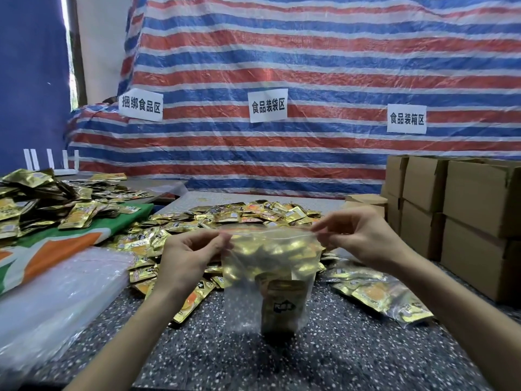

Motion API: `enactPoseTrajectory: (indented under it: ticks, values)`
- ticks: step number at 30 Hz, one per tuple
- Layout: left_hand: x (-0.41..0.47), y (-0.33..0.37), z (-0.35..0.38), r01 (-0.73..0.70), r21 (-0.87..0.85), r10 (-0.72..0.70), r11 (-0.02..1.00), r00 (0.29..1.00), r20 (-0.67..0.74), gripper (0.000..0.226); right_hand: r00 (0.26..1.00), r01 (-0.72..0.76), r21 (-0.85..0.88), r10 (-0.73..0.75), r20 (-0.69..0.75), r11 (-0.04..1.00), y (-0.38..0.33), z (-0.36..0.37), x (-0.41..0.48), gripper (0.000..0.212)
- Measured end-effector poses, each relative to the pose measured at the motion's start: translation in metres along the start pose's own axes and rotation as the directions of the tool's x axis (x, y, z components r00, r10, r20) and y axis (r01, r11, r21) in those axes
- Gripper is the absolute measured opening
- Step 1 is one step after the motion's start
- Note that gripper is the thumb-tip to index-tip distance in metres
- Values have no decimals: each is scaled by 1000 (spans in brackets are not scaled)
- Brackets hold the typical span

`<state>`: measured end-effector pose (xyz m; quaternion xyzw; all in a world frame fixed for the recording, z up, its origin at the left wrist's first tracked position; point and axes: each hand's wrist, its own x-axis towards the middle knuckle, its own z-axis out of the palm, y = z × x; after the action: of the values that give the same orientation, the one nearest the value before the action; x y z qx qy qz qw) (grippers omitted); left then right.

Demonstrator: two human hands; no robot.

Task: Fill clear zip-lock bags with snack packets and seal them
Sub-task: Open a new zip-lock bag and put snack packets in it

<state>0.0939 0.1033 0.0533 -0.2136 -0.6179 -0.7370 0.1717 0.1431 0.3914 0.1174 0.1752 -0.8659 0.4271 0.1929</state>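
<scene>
seal step | L hand (187,256) + R hand (359,235) pinched bag (270,275) top corners, held taut to zip | packets (277,303) inside | pile (225,218) behind bag

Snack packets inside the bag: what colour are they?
Gold; snack packets in the zip-lock bag, clearest in head view.

Backdrop: a red, blue and white striped tarpaulin (310,66) covers the rear wall and carries three white paper signs (268,105). Left of the tarpaulin, a blue panel (31,80) borders a narrow strip of daylight (65,21). Below its right end stand stacked cardboard boxes (476,198). In front of it lies a speckled dark tabletop (352,348).
</scene>
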Motion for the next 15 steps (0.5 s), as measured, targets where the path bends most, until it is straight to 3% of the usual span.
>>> enactPoseTrajectory:
  ticks: [5, 9, 12, 15]
  values:
    - [12, 7, -3, -45, -72, 42, 996, 998, -43, 14, 995, 66, 78, -60, -75, 995, -12, -6, 0, 23]
    - [24, 8, 1, 2, -77, -6, 997, 999, -52, 17, 993, 24, 113, -11, -114, 993, -9, -4, 4, 23]
    - [26, 2, 4, 48, -67, -50, 997, 999, -21, 4, 993, -45, 146, 60, -98, 988, -2, 4, 6, 25]
    - [25, -8, 7, 61, 3, -61, 998, 998, -8, 13, 991, -86, 134, 98, -87, 987, 5, 13, 6, 26]
